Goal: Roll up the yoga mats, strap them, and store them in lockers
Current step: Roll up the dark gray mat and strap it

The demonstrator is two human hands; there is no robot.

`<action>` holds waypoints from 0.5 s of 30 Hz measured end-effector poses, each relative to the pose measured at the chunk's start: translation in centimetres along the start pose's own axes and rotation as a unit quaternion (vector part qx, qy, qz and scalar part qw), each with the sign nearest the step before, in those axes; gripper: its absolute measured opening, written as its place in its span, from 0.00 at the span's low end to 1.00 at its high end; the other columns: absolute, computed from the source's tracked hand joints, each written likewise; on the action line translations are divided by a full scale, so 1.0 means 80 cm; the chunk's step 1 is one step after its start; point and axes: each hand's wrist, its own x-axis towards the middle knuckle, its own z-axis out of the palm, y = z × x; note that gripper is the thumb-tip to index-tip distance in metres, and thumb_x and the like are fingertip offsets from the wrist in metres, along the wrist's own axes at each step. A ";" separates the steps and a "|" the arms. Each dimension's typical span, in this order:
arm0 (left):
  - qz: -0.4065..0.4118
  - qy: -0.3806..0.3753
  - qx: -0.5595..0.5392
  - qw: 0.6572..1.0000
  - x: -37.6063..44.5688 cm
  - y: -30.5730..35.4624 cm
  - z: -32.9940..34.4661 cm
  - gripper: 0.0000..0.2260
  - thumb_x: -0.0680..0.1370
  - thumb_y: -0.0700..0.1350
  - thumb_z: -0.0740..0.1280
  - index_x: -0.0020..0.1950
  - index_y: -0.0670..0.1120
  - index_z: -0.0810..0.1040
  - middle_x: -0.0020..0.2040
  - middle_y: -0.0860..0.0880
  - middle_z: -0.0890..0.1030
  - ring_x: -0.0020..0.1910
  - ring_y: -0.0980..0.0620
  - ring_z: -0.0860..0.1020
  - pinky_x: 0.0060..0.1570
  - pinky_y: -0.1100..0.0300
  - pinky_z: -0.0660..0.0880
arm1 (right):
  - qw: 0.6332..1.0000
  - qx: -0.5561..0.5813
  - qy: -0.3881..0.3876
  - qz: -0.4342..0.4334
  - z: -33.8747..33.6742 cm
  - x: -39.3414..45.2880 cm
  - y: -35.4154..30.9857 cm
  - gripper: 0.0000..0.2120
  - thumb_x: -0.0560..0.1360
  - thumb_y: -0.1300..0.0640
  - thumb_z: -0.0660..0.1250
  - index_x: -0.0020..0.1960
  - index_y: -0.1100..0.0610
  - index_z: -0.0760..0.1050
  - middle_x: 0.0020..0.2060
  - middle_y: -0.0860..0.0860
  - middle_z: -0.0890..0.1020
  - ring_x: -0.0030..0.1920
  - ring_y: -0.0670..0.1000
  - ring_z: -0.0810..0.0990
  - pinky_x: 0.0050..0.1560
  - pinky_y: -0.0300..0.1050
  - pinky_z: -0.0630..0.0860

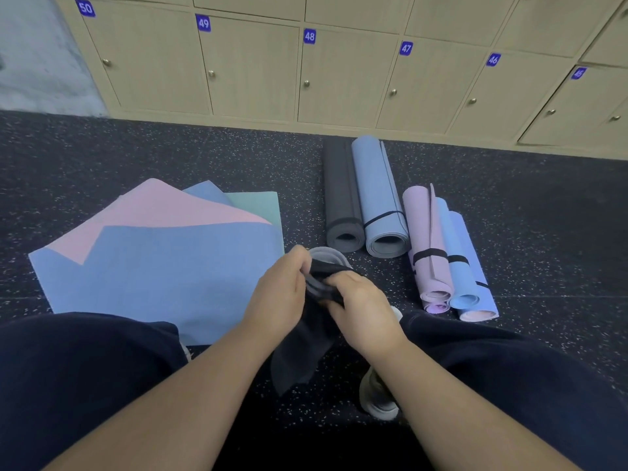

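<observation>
Now we grip a black strap (321, 290) in both hands (277, 297) (362, 312), strapping a roll (328, 258); next we cinch it.

Pretty clearly a gym or yoga studio changing area. The back wall is a bank of light wood lockers (343, 76) with small round knobs and blue number tags (309, 36) running 50 down to 45. The floor (142, 154) is that dark speckled rubber you get in fitness rooms. Flat mats (159, 263) are piled on it at left, and rolled mats (384, 198) with black straps lie near the lockers.
</observation>
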 end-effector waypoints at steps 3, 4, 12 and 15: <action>0.050 0.010 0.020 0.998 -0.002 -0.006 -0.002 0.13 0.73 0.42 0.52 0.41 0.56 0.74 0.45 0.58 0.73 0.44 0.53 0.73 0.44 0.60 0.68 | 1.000 0.009 -0.007 0.001 -0.001 -0.002 0.002 0.13 0.74 0.60 0.68 0.59 0.59 0.76 0.57 0.53 0.79 0.58 0.55 0.74 0.57 0.41 0.67; 0.056 0.011 0.035 0.998 -0.001 -0.008 -0.004 0.15 0.75 0.41 0.54 0.45 0.55 0.79 0.50 0.57 0.74 0.46 0.53 0.74 0.46 0.63 0.67 | 1.000 0.013 -0.010 0.001 -0.001 -0.003 0.004 0.13 0.74 0.60 0.68 0.59 0.59 0.76 0.57 0.53 0.79 0.58 0.55 0.74 0.58 0.41 0.67; 0.003 -0.055 0.284 0.957 0.034 -0.017 -0.024 0.20 0.81 0.42 0.56 0.66 0.63 0.71 0.71 0.56 0.63 0.56 0.51 0.75 0.42 0.61 0.62 | 0.998 0.058 -0.009 -0.027 0.000 -0.010 0.017 0.12 0.72 0.60 0.72 0.55 0.58 0.78 0.52 0.49 0.79 0.54 0.51 0.76 0.53 0.36 0.67; -0.007 -0.073 0.275 0.959 0.052 -0.025 -0.021 0.19 0.81 0.42 0.55 0.65 0.62 0.73 0.70 0.55 0.63 0.54 0.49 0.74 0.41 0.60 0.62 | 0.997 0.067 -0.016 -0.044 0.006 -0.008 0.018 0.12 0.70 0.60 0.73 0.53 0.58 0.78 0.50 0.49 0.79 0.53 0.51 0.76 0.51 0.33 0.65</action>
